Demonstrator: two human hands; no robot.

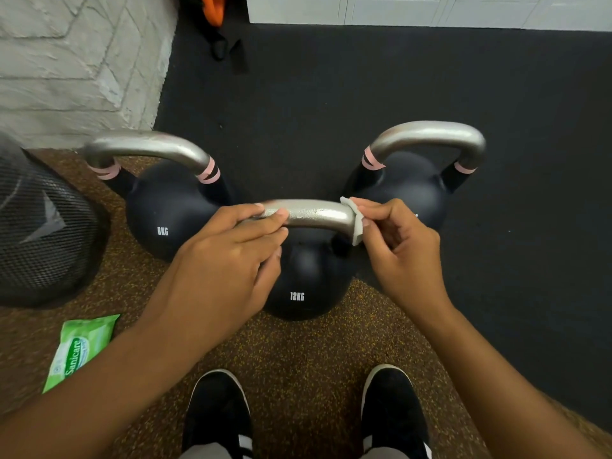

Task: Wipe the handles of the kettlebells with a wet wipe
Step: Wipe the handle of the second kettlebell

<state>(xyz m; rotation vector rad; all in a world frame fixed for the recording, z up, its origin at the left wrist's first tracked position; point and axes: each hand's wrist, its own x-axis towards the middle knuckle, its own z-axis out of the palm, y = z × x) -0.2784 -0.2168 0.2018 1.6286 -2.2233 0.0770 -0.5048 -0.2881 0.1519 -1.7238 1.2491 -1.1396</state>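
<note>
Right hand [399,246] pinches wet wipe [356,223] against 12KG kettlebell handle [311,215]; left hand [228,260] seemingly grips it.

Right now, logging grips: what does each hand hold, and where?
Left hand grips the 12KG kettlebell's handle at its left end; right hand pinches the wet wipe against its right bend.
</note>
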